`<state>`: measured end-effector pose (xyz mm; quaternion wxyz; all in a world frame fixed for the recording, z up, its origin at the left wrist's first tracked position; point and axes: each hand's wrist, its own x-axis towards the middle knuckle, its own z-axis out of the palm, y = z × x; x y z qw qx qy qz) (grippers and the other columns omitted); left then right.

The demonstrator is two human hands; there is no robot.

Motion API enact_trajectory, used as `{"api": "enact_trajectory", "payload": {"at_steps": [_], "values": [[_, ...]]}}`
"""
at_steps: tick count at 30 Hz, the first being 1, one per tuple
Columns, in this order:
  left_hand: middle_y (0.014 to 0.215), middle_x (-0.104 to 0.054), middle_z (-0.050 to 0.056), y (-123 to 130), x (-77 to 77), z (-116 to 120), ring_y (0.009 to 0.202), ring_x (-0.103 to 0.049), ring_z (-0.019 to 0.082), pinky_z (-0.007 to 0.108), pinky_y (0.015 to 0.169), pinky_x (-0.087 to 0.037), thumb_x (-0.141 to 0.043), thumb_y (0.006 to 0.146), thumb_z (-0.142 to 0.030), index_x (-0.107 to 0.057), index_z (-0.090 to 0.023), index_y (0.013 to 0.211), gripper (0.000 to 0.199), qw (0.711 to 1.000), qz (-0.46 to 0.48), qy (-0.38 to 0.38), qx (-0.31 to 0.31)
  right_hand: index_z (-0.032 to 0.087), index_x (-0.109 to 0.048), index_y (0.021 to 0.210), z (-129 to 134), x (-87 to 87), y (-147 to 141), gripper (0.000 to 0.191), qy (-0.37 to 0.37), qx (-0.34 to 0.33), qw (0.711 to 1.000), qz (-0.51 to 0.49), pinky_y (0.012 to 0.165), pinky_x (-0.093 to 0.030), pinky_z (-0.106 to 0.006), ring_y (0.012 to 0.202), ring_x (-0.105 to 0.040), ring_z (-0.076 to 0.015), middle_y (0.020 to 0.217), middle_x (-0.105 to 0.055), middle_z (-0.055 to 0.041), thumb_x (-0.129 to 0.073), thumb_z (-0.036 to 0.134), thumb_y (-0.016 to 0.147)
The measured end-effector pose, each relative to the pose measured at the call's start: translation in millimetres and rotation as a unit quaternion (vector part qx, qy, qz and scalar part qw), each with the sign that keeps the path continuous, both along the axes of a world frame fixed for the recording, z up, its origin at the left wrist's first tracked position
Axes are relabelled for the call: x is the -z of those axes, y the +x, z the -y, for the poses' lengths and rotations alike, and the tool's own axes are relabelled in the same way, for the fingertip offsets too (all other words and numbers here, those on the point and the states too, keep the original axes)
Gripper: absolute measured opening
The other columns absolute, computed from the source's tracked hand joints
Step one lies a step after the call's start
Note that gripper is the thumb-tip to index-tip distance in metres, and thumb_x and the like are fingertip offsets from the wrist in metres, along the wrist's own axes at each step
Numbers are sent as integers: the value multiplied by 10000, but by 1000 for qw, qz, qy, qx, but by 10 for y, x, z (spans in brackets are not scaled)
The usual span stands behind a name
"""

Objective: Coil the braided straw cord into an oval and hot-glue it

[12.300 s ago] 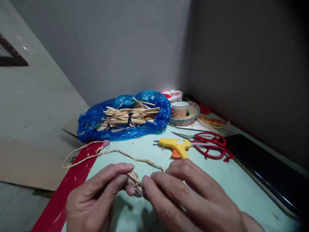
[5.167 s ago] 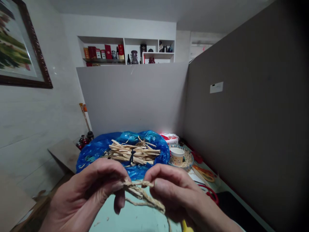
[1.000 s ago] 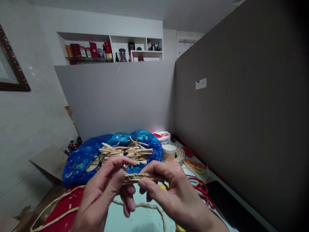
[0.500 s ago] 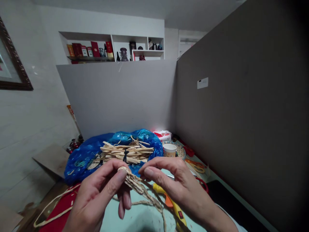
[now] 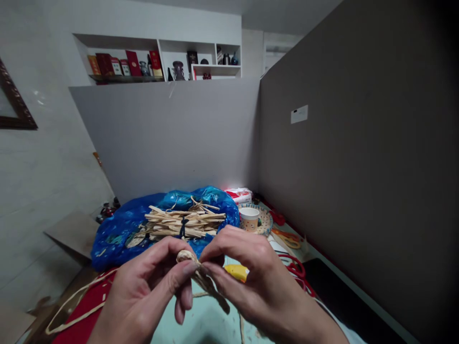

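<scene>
Left hand (image 5: 148, 286) and right hand (image 5: 260, 272) both pinch the braid (image 5: 210, 286), nearer than the bag (image 5: 120, 234); cup (image 5: 249, 220) right of bag.

Apparently no readable text.

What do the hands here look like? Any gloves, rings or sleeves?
The left hand and right hand are bare human hands, with no gloves or rings showing. Beside the right forearm, a pale edge may be a sleeve.
</scene>
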<state>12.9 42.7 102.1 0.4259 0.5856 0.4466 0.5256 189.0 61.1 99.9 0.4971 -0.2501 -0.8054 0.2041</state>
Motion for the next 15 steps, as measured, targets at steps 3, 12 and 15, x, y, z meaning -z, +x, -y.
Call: {"api": "enact_trajectory", "payload": {"at_steps": [3, 12, 15], "values": [[393, -548, -88, -35, 15, -4, 383, -496, 69, 177, 478, -421, -720, 804, -433, -641, -227, 681, 253, 1000, -15, -5, 5, 88, -704, 836, 12, 2, -13, 103, 49, 13, 998, 38, 689, -423, -255, 736, -554, -129, 770, -647, -31, -639, 106, 915], [501, -606, -70, 43, 17, -34, 461, -595, 105, 201, 516, -482, -700, 817, -342, -650, -234, 690, 174, 1000, 27, 1, 15, 109, -639, 646, 28, 54, -122, 371, 350, 136, 919, 118, 617, -338, -353, 629, -419, -161, 652, -576, -43, -440, 35, 949], [533, -623, -74, 99, 39, -45, 468, -616, 118, 208, 495, -507, -703, 814, -311, -683, -257, 780, 67, 998, 63, 19, -4, 117, -631, 622, 21, 43, -113, 339, 371, 139, 909, 129, 618, -341, -358, 633, -423, -168, 649, -576, -45, -476, 9, 903]]}}
